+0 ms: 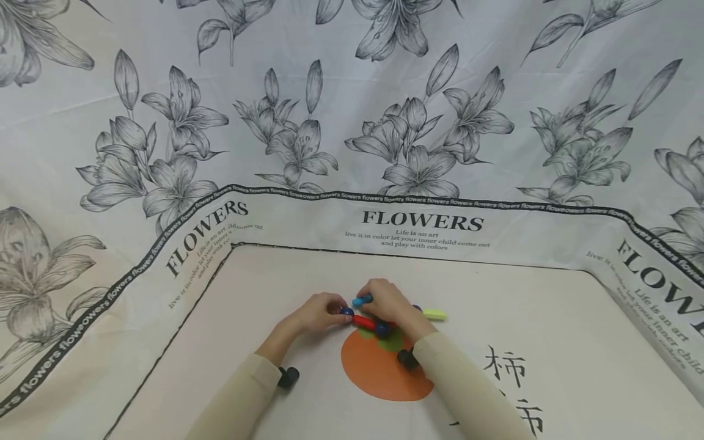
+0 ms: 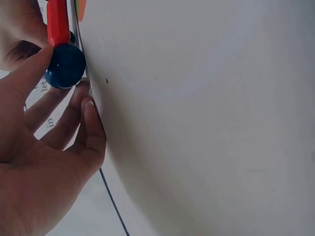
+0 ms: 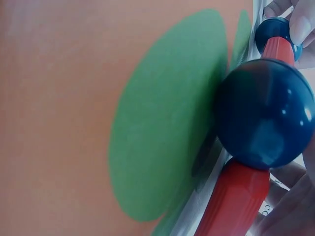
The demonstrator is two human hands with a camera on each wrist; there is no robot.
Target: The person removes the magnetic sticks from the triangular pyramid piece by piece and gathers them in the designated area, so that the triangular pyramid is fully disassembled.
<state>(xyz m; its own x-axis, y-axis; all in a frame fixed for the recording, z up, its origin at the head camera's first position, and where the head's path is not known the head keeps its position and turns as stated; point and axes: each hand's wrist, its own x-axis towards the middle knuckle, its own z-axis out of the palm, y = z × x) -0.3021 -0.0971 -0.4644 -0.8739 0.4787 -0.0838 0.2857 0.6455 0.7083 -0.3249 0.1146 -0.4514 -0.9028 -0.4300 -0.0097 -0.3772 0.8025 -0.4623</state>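
Note:
My left hand [image 1: 318, 313] pinches a dark blue ball [image 2: 65, 66] between thumb and fingers. Out of that ball runs a red rod [image 1: 363, 322], which ends at a second blue ball [image 3: 266, 114]. Another red rod [image 3: 236, 201] joins this second ball from the other side, partly hidden by my right arm in the head view. My right hand [image 1: 387, 299] grips a light blue rod [image 1: 360, 301] just above the first ball, its tip pointing left. Past the right wrist, a yellow-green rod [image 1: 436, 315] sticks out beside a partly hidden blue ball [image 1: 417, 308].
The white tabletop cover carries a printed orange fruit [image 1: 379, 373] with green leaves and black characters [image 1: 506, 366]. A flower-print curtain [image 1: 418, 165] encloses the table at the back and sides. Black wrist devices [image 1: 288, 377] sit under both sleeves.

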